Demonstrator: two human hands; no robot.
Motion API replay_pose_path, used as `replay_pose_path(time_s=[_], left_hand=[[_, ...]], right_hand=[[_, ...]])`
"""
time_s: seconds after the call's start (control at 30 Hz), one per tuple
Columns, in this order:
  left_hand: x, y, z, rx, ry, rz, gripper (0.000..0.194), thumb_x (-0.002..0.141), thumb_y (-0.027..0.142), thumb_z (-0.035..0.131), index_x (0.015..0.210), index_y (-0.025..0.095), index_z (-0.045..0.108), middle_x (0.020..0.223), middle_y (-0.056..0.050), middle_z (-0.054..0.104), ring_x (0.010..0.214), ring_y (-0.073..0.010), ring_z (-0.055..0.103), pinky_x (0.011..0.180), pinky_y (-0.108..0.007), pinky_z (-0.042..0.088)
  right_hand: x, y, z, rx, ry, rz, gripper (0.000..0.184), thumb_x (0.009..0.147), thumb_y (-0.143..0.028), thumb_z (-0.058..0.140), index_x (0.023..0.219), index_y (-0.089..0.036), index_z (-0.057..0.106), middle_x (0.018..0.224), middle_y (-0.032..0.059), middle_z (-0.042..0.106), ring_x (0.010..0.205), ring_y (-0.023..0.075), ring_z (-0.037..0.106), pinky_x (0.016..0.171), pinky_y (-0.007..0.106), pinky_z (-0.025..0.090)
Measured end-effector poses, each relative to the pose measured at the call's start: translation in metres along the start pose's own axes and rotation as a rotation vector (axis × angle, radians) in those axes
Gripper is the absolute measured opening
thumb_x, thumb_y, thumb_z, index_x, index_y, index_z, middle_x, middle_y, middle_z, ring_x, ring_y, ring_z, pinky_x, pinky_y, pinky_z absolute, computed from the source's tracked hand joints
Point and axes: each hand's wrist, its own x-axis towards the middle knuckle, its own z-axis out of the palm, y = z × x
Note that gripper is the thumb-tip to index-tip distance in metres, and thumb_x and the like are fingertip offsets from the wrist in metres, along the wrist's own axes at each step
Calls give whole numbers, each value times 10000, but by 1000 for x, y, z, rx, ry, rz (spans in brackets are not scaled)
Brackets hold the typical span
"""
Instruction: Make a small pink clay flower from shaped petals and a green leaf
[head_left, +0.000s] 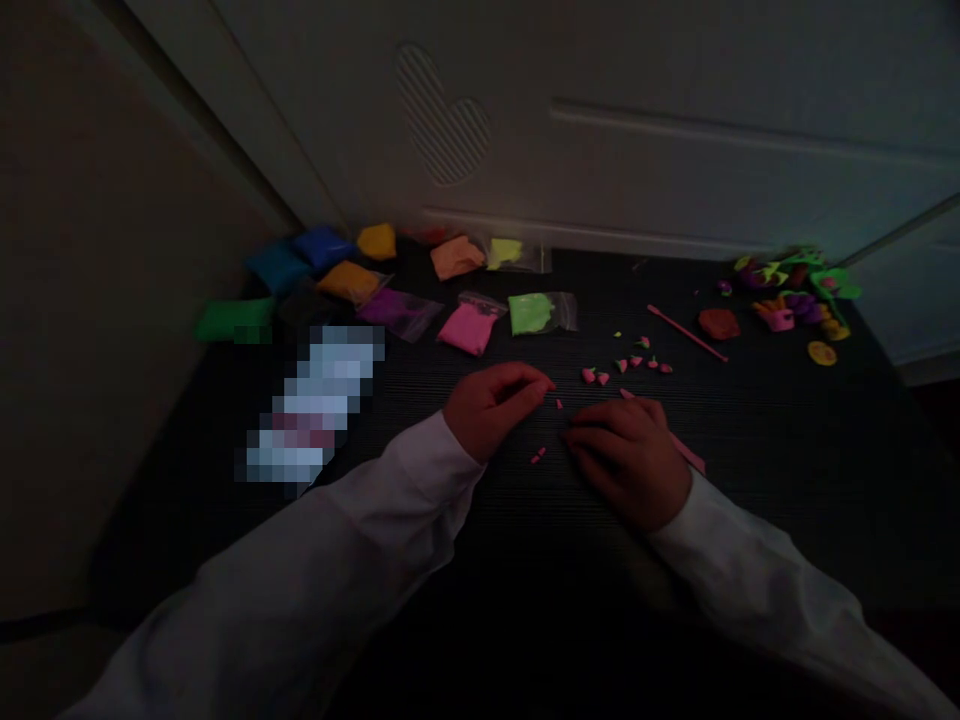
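My left hand (493, 408) is above the dark table, thumb and forefinger pinched together; what lies between the tips is too small to make out. Just beside those tips is a small pink piece of clay (559, 404), and two more pink bits (538, 456) lie nearer me. My right hand (628, 455) is back-up and low over the table, fingers curled toward the left. A flat pink clay tool (688, 454) passes beneath it, its pointed end showing past the knuckles; the grip is partly hidden. Beyond are several tiny pink clay shapes with green tops (589, 376).
Bags of coloured clay, among them a pink one (469, 325) and a light green one (531, 314), lie along the back left. A blurred bright screen (319, 405) lies left. A thin pink stick (686, 333), a red lump (718, 323) and finished clay figures (780, 313) sit right.
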Motion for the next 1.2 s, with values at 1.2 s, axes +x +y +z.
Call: replay_pose_path(time_s=[1.2], left_hand=[[0, -2, -2, 212, -55, 62, 232, 781, 310, 440, 822, 149, 602, 789, -6, 621, 682, -80, 536, 644, -212, 420]], right_hand=[[-6, -6, -12, -179, -98, -22, 280, 788, -290, 431, 1011, -226, 588, 687, 7, 568, 679, 150, 468, 727, 377, 271]])
